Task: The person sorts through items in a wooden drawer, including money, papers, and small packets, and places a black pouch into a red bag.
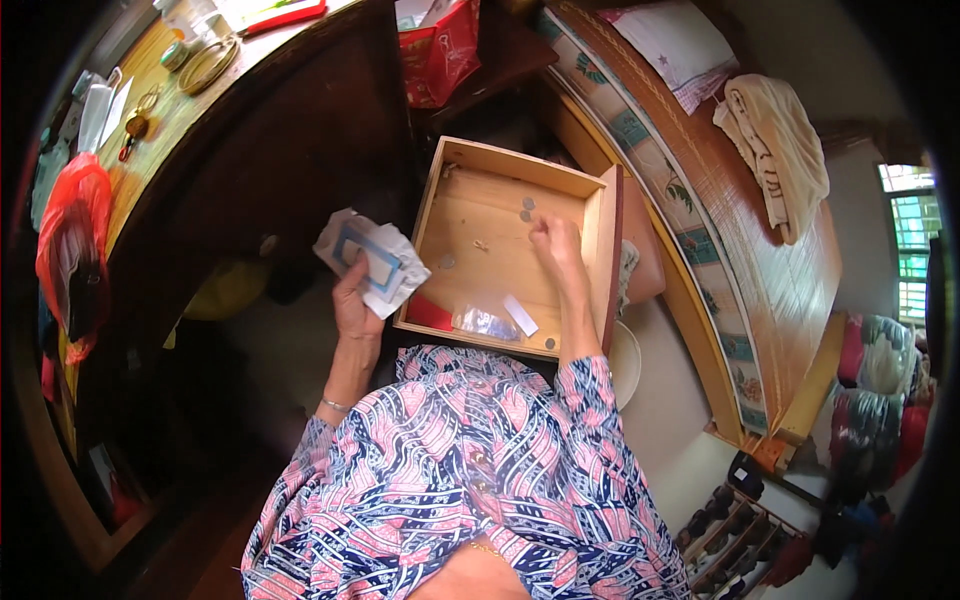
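A wooden drawer (517,157) lies across the person's lap. My left hand (358,296), left of the drawer, grips a white packet with a blue frame pattern (386,262), its thumb on top. Over the drawer's right part is my right hand (555,238), its fingers curled; whether they hold something small is hidden. Just beyond them lie two coins (528,203). Another round disc (447,261) is at the drawer's left, and one more (550,343) in the near right corner. Along the near side are a red piece (430,313), a clear plastic bag (486,322) and a white strip (520,315).
A wooden table (161,112) at left bears a round metal ring (208,66) and a red plastic bag (73,247). A red gift bag (442,56) stands beyond the drawer. At right, a bed with a woven mat (750,255) holds a pillow (679,45) and a folded cloth (776,150).
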`<state>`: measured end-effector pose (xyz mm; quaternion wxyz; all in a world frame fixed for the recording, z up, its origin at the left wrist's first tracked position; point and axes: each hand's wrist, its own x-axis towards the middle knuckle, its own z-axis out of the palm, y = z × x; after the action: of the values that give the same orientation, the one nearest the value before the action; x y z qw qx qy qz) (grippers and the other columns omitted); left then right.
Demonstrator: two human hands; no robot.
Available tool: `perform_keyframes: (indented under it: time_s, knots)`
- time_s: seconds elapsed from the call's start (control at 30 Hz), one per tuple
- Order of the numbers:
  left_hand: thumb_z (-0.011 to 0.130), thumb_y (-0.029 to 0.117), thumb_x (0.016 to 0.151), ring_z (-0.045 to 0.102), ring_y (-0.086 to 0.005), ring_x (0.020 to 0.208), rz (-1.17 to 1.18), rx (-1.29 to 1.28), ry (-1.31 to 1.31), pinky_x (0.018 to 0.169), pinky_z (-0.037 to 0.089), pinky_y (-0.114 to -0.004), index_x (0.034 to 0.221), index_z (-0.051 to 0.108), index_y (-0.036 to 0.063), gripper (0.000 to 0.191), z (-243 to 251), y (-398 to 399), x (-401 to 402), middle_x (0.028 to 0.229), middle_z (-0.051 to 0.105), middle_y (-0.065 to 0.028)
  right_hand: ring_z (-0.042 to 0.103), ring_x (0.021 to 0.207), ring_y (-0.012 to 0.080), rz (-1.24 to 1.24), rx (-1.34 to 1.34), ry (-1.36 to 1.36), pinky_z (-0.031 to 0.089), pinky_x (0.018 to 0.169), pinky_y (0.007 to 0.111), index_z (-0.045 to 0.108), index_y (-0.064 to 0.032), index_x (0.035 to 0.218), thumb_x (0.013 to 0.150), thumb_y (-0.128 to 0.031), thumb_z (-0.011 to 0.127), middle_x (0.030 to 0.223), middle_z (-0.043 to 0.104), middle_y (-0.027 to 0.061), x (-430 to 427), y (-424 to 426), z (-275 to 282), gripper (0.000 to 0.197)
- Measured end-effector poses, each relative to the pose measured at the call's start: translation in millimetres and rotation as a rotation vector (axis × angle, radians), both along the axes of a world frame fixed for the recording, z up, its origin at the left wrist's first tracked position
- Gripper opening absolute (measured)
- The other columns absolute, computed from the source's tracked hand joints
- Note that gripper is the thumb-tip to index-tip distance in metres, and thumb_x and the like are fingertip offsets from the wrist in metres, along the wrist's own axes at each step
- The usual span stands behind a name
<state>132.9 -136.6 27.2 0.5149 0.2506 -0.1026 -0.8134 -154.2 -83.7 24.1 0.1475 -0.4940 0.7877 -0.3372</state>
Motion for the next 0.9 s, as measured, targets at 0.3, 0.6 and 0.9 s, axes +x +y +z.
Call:
perform_keyframes:
  time_s: [0.3,0.6,0.9]
  knots:
    - [0.056,0.008,0.083,0.056,-0.0255,0.103,0.082,0.014,-0.099,0.092,0.043,-0.038,0.118,0.049,0.0005,0.036,-7.9,11.7,30.9,0.113,0.057,-0.011,0.056,0.074,0.0425,-0.008,0.097,0.064,0.046,0.064,0.047,0.06,0.0002,0.076,0.074,-0.002,0.047,0.077,0.056,0.0265,2.9,-34.1,-19.9,0.013]
    - [0.054,0.006,0.084,0.056,-0.0269,0.104,0.044,-0.025,-0.15,0.091,0.045,-0.041,0.122,0.044,0.0028,0.04,0.6,6.4,13.1,0.115,0.056,-0.0116,0.057,0.068,0.0373,0.04,0.1,0.313,0.046,0.064,0.044,0.061,0.0002,0.071,0.072,-0.001,0.051,0.068,0.058,0.0212,1.0,-34.2,-31.5,0.011]
    - [0.056,0.006,0.083,0.056,-0.0269,0.103,0.028,-0.01,-0.198,0.09,0.046,-0.041,0.122,0.043,0.0047,0.041,6.5,9.8,21.1,0.113,0.056,-0.0111,0.057,0.062,0.0194,0.413,0.21,-0.503,0.046,0.059,0.032,0.059,0.002,0.082,0.069,-0.012,0.062,0.073,0.06,0.0128,55.3,-26.8,14.3,0.019]
